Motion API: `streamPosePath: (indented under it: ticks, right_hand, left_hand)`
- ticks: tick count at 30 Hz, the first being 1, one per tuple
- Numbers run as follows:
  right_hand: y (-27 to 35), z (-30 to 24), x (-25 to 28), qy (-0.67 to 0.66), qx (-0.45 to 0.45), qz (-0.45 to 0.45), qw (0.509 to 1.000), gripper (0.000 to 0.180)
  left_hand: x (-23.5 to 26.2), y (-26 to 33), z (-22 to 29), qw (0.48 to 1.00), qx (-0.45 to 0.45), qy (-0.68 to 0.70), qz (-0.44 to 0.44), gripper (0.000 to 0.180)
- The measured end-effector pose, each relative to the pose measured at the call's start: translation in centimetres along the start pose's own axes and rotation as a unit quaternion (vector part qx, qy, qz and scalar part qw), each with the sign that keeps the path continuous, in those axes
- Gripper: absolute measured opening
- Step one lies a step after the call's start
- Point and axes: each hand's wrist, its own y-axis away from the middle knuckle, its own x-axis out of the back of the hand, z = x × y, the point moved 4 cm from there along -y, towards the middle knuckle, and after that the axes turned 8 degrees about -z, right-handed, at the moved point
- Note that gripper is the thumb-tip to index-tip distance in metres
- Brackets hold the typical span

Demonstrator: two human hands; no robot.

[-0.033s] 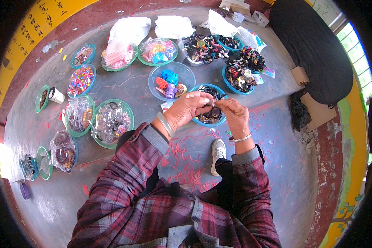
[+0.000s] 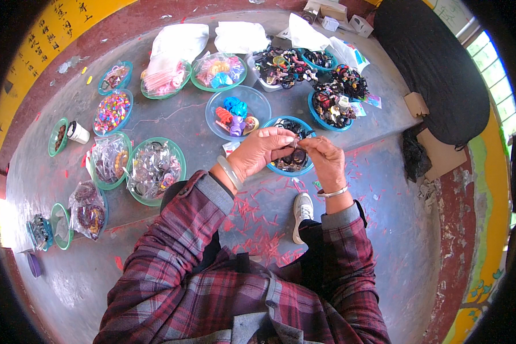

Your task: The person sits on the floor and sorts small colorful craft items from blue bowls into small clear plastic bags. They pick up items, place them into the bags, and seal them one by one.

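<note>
My left hand (image 2: 262,150) and my right hand (image 2: 327,159) meet fingertip to fingertip over a blue bowl (image 2: 281,170) of dark hair pieces. Between them they pinch a small dark piece (image 2: 296,141); it is too small to tell its exact shape. A pale bangle sits on my left wrist and a thin bracelet on my right. Both sleeves are red plaid. Just beyond my hands stands a clear blue bowl (image 2: 258,103) with blue, orange and purple clips.
Several green- and blue-rimmed bowls and plastic bags of colourful and dark hair accessories ring the grey floor, with a white cup (image 2: 78,132) at left. My white shoe (image 2: 302,213) rests among red scraps. A black mat (image 2: 436,63) and cardboard pieces (image 2: 441,153) lie at right.
</note>
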Motion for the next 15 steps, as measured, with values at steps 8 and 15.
streamPosePath:
  ticks: [8, 15]
  right_hand:
    - [0.1, 0.1, 0.1, 0.009, -0.025, -0.006, 1.000, 0.024]
    - [-0.4, -0.1, 0.6, -0.157, -0.141, 0.045, 0.976, 0.017]
  left_hand:
    - [1.2, -0.6, -1.0, 0.996, -0.008, -0.063, 0.061, 0.018]
    - [1.1, -0.4, -0.5, 0.985, -0.055, -0.144, 0.083, 0.019]
